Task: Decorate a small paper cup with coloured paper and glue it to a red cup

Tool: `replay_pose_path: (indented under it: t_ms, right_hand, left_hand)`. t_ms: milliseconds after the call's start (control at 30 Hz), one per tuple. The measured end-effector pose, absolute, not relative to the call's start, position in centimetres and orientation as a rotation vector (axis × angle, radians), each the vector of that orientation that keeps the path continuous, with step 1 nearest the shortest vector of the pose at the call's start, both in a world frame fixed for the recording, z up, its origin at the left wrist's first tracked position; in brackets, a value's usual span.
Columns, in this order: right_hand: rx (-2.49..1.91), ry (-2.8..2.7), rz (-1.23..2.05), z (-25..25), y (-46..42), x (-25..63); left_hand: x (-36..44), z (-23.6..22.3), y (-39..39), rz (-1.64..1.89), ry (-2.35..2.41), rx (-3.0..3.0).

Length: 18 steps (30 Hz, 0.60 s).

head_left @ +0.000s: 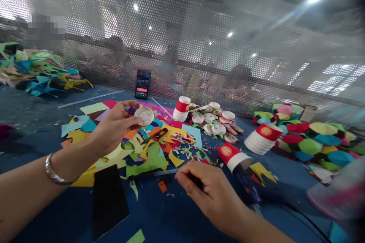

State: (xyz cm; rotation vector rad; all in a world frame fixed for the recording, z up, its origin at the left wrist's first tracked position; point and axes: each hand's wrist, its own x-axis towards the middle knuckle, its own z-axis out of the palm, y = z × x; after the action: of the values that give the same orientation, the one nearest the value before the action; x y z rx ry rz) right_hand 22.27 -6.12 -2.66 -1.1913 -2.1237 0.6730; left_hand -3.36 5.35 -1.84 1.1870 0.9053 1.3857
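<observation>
My left hand (112, 129), with a silver bangle on its wrist, is raised over the paper scraps. Its thumb and fingers pinch a round paper cup bottom (145, 116), pale inside a light rim, its flat face turned toward me. A small dark blue bit shows at the fingers. Lower and to the right, my right hand (212, 193) is closed above the table, fingers curled in; whatever they hold, if anything, is hidden. Just beyond it lies a tipped red and white paper cup (230, 156), with a dark blue corded tool (246, 182) at its mouth.
Coloured paper scraps (148, 161) and a dark-handled cutter (156, 135) lie mid-table. Behind are more cup bottoms (218, 129), stacked cups (181, 109) and a phone (142, 84) against a perforated screen (171, 26). Patchwork paper pieces (310, 140) fill the right; a black sheet (110, 201) lies in front.
</observation>
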Motion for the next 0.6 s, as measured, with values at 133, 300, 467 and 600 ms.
replay_pose_path:
  t_ms: [133,300,467,600]
  right_hand:
    - [-1.275,-1.943,0.796,-2.7,-5.6,22.3]
    - [-1.303,-1.838,0.93,-2.7,-5.1,22.1]
    - [-1.322,-1.8,1.023,-3.0,-5.1,21.8]
    - [-1.334,-1.735,1.013,-3.1,-5.1,21.9]
  left_hand:
    - [-1.5,-2.1,3.6,1.232,0.827,1.353]
    - [-0.6,-2.3,2.0,1.071,0.698,1.519]
    - [-0.3,-2.6,1.4,1.034,0.625,1.531]
    - [-0.1,-2.7,0.9,1.006,0.564,1.488]
